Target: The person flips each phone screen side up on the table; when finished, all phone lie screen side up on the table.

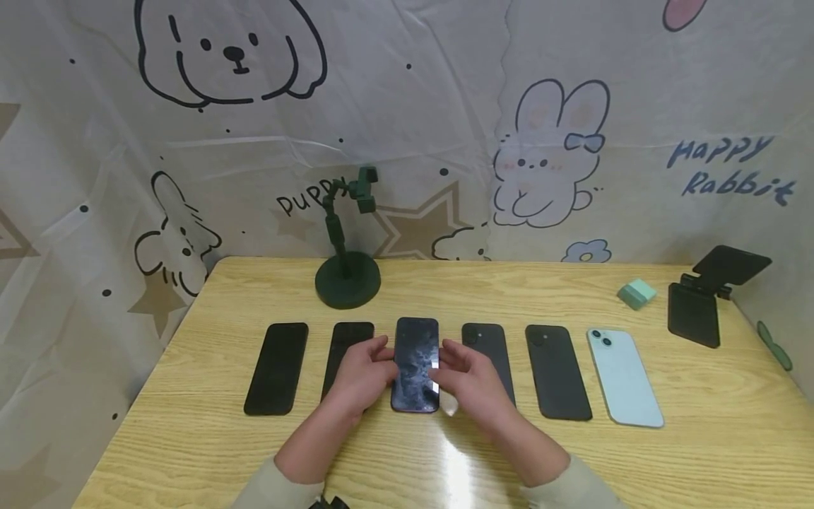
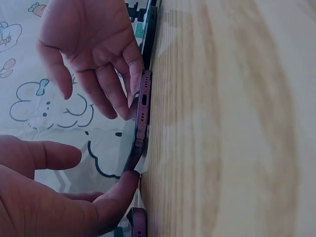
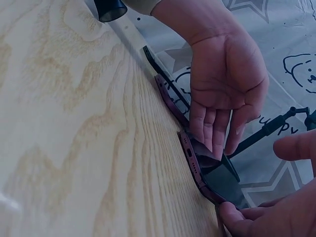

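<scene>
A smartphone (image 1: 415,367) lies screen up in the middle of a row, its glass reflecting light. The wrist views show its purplish bottom edge (image 2: 143,106) with the charging port. My left hand (image 1: 364,375) is at its left side, fingers relaxed, a fingertip touching that edge in the left wrist view. At the opposite side is my right hand (image 1: 472,382), its fingers loosely bent against the phone's edge. Part of a black phone (image 1: 340,346) is hidden behind the left hand. The right hand partly covers a dark phone (image 1: 490,343) with its camera side up.
Another black phone (image 1: 275,369) lies far left. To the right are a dark phone (image 1: 559,373) and a light blue phone (image 1: 626,378), backs up. Behind stand a dark green stand (image 1: 347,281), a mint block (image 1: 636,293) and a black folding holder (image 1: 694,311). A printed curtain borders the table.
</scene>
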